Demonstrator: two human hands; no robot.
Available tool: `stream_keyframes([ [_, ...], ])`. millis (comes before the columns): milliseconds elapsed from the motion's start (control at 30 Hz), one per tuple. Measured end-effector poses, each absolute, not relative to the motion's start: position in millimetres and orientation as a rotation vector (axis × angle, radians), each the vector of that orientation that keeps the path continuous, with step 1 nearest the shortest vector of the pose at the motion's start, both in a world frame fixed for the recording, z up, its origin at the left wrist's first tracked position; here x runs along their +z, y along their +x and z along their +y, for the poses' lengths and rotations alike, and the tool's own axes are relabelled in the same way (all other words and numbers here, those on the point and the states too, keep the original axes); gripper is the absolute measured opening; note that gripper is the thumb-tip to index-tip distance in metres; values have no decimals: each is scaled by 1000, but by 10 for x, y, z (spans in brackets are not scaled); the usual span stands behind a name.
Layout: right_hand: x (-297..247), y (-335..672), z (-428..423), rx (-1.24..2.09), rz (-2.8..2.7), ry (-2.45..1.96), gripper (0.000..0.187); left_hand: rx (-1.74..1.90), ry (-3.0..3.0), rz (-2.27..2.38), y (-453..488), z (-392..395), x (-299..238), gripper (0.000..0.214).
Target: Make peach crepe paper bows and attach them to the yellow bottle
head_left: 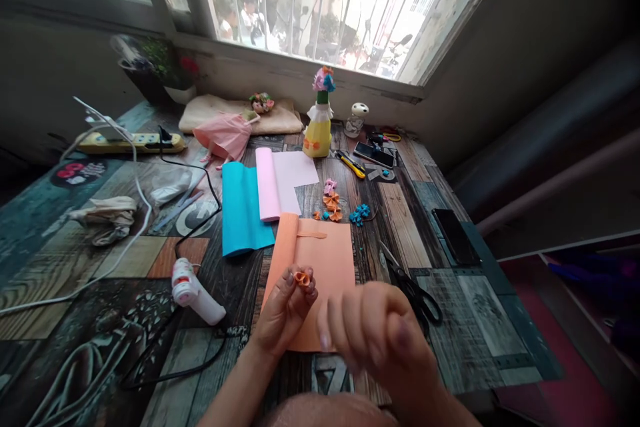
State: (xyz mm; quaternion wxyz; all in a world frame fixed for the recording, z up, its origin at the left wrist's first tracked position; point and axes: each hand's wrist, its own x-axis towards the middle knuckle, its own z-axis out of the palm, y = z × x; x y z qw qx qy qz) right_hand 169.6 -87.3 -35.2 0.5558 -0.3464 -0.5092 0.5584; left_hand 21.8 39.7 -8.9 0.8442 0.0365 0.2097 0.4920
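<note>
"Head view: where is the piece in our hands?"

"Just below the middle of the frame: a small orange paper flower (302, 278), pinched between the fingers of our left hand (285, 310), above the orange sheet (333, 280) on the worktop (405, 213)."

"How do we expect it to handle?"

"Very light, we judge, and soft, with only its folds to stiffen it. It looks like crepe paper, so it should grip rather than slip, but its curled rim could crush or tear easily."

"Where do we take hold, then?"

"Low down, we'd say, with a narrow, gentle pinch that spares the petals. Our fingers hide the base, so we cannot see how firm it is."

"And our right hand (375, 327)?"

"Blurred, lower right of centre, with its fingers curled; we cannot tell whether they hold anything. Black scissors (406, 285) lie farther right, a white glue gun (209, 305) lower left."
</note>
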Motion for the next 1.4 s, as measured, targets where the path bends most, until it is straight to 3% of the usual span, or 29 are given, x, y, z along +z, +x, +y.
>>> stream_keyframes([
  [67,189,1674,-102,1308,-1049,-878,34,1050,76,461,205,395,-62,19],
  [167,588,1662,315,1252,-1080,-1020,28,1065,71,487,196,398,-17,21],
  [400,443,1664,224,1093,-1246,-1261,18,1113,17,507,232,418,81,25],
  [900,577,1467,350,1038,-1325,-1152,4,1226,-3,488,283,432,91,24],
  [1400,627,1451,326,788,-1644,-1228,9,1304,205,582,267,353,176,21],
])
